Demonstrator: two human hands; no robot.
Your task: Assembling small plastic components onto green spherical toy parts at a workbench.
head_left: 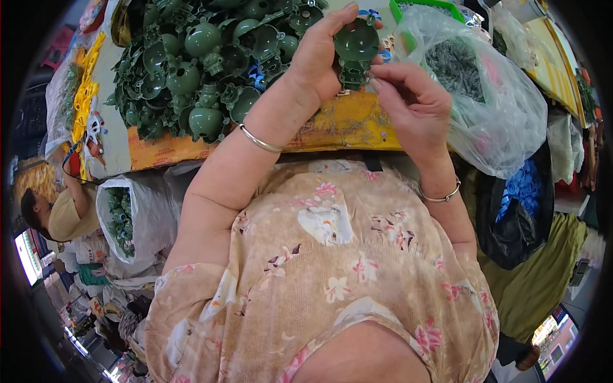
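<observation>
My left hand (317, 54) is wrapped round a dark green, glossy plastic figure part (356, 43), with its rounded hollow half turned up. Thumb and forefinger of my right hand (414, 96) pinch together at the lower end of that part; whatever sits between them is too small to name. Just left of my left hand a big heap of similar green plastic parts (203, 39) covers the table. Small blue and white pieces (385, 45) lie behind the fingers of my hands.
A yellow-orange sheet (345, 127) lines the table's near edge. To the right, a clear plastic bag (504, 121) holds small dark pieces beside a green tray (408, 19). A black bag of blue parts (520, 191) hangs lower right; a white sack (153, 210) stands lower left, near another person (64, 207).
</observation>
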